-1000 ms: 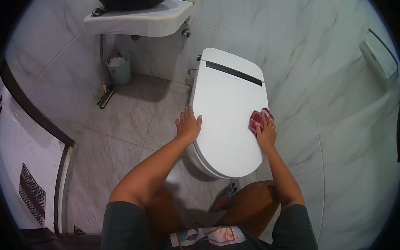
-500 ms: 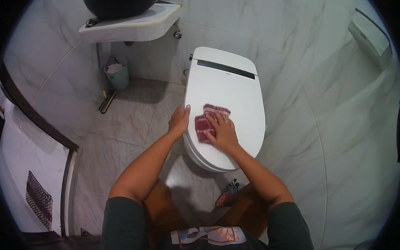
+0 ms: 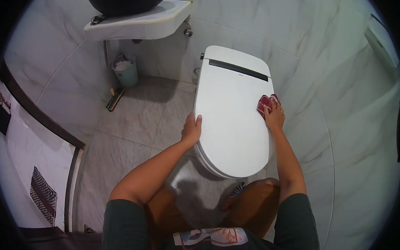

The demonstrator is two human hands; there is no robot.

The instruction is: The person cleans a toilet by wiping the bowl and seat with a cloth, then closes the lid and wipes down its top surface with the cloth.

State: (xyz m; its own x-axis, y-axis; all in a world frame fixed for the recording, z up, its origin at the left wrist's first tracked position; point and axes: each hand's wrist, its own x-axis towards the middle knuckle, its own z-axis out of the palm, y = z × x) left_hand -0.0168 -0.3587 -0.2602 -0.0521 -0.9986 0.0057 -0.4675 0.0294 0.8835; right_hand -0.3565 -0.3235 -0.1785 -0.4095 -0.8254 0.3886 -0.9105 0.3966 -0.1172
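Red cloth (image 3: 265,103) pinned at the toilet lid's (image 3: 231,126) right edge

Wiping appeared to be under way; the toilet lid looked evenly white, so how much was done or left could not be told. Nearest, the left hand (image 3: 192,130) rested against the lid's left edge, its fingers' closure round the rim unclear. Slightly farther, the right hand (image 3: 275,117) gripped the red cloth, which lay bunched beneath and just beyond its fingers. Farther still, a dark strip (image 3: 238,70) crossed near the lid's back edge.

Dark green sleeves (image 3: 125,221), printed shirtfront (image 3: 210,238)
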